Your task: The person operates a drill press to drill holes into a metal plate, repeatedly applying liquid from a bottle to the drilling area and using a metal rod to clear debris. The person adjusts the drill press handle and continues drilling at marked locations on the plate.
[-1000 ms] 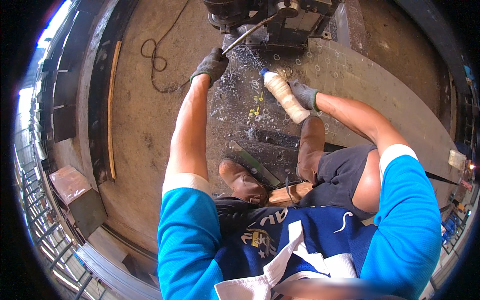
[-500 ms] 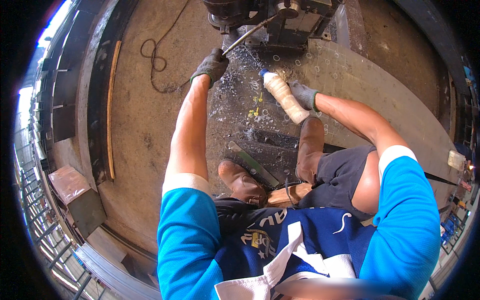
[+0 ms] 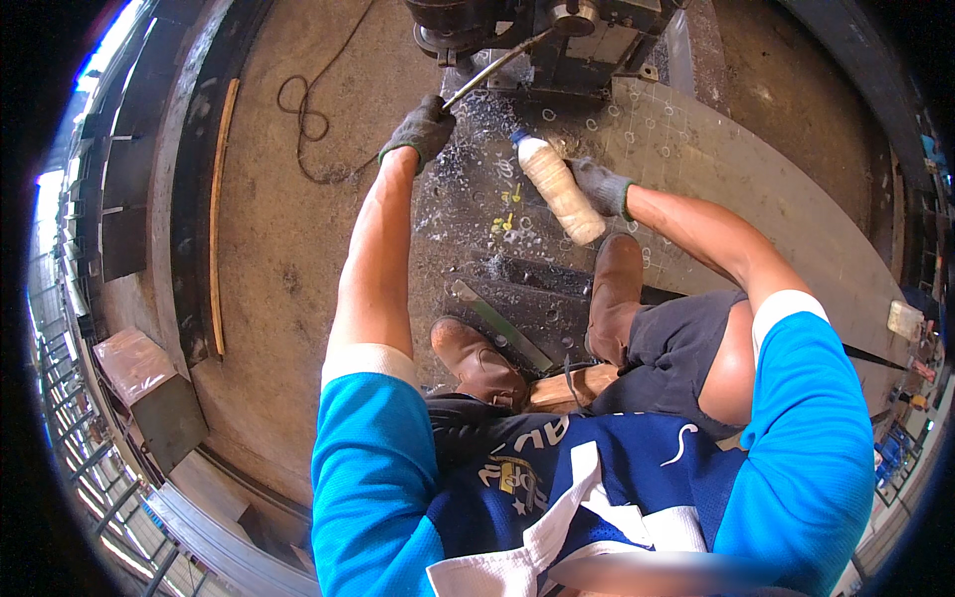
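Observation:
In a dark glove, my left hand (image 3: pixel 425 129) is closed round the lower end of a metal lever (image 3: pixel 497 68) that slants up to a hub on a dark machine (image 3: pixel 542 40). My right hand (image 3: pixel 600 186), in a grey glove, grips a plastic bottle (image 3: pixel 558 189) with a blue cap and cloudy, pale contents. The bottle is tilted, its cap toward the machine and its base near my right boot. Below the cap lies a dark steel plate (image 3: pixel 468 214) strewn with metal shavings and marked in yellow and white.
A large grey plate (image 3: pixel 736 179) with chalk circles spreads to the right. A flat metal strip (image 3: pixel 502 326) lies between my boots, near a wooden block (image 3: pixel 572 388). A cable (image 3: pixel 303 114) loops on the floor at left, beside a long wooden strip (image 3: pixel 221 219) and a metal box (image 3: pixel 159 398).
The bottle in my right hand has shifted slightly up and left, and its base has swung away from my boot. My left hand stays on the lever.

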### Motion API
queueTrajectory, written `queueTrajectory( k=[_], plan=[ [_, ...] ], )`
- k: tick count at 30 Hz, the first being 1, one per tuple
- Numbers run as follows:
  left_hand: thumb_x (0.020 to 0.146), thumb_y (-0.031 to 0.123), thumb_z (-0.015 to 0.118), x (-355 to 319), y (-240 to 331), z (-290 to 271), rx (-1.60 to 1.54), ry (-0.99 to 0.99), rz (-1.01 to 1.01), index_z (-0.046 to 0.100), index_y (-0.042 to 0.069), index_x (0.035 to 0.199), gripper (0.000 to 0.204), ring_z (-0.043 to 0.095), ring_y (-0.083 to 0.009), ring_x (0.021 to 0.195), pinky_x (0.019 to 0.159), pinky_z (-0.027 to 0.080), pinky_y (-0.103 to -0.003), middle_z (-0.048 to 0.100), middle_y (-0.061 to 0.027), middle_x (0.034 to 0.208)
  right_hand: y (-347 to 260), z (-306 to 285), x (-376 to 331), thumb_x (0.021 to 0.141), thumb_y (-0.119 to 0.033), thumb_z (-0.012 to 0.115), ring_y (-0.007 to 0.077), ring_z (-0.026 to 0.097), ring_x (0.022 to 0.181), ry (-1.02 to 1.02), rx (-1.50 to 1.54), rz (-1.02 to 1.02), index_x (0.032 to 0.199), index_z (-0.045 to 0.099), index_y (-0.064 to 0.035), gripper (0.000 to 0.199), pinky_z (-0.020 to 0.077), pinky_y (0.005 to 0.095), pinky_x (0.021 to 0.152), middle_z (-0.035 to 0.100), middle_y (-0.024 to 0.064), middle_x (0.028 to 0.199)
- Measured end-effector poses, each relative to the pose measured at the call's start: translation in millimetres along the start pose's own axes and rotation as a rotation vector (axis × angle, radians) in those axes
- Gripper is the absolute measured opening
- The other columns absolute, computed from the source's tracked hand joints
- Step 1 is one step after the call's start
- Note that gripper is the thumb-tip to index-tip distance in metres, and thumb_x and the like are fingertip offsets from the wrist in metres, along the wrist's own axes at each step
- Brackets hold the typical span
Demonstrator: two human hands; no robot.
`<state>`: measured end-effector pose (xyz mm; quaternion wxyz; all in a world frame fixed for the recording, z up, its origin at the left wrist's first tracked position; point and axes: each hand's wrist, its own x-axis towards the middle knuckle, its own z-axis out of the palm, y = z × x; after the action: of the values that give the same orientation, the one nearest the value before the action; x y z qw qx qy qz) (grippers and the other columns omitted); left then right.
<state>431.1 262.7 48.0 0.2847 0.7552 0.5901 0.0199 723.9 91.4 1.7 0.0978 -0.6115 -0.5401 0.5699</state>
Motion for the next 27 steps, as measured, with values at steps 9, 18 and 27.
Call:
queueTrajectory(
  k=[9, 18, 27],
  plan=[
    [0.094, 0.028, 0.062, 1, -3, 2, -0.027, 0.001, 0.005, 0.062, 0.01, 0.126, 0.037, 0.064, -0.0457, 0.12, 0.099, 0.051, -0.051, 0.069, -0.0271, 0.122, 28, 0, 14, 0.099, -0.03, 0.057, 0.0341, 0.066, 0.105, 0.001, -0.182, -0.039, 0.127, 0.063, -0.0005, 0.041, 0.0523, 0.046, 0.091, 0.07, 0.0222, 0.121],
    [0.094, 0.029, 0.061, 0, -10, 0, -0.031, -0.009, 0.009, 0.061, 0.009, 0.128, 0.04, 0.063, -0.0457, 0.122, 0.1, 0.05, -0.051, 0.069, -0.027, 0.125, 35, 10, 27, 0.102, -0.029, 0.053, 0.0239, 0.067, 0.095, 0.019, -0.115, 0.001, 0.113, 0.071, 0.0039, 0.039, 0.0534, 0.0483, 0.083, 0.074, 0.0179, 0.109],
    [0.098, 0.037, 0.058, 5, -19, 9, -0.006, -0.029, 0.033, 0.06, 0.012, 0.131, 0.042, 0.063, -0.044, 0.123, 0.1, 0.049, -0.051, 0.068, -0.0248, 0.127, 18, 15, 15, 0.102, -0.027, 0.059, 0.0164, 0.064, 0.098, 0.035, 0.043, 0.012, 0.129, 0.064, 0.0027, 0.04, 0.0554, 0.042, 0.086, 0.073, 0.0132, 0.113]
  ],
)
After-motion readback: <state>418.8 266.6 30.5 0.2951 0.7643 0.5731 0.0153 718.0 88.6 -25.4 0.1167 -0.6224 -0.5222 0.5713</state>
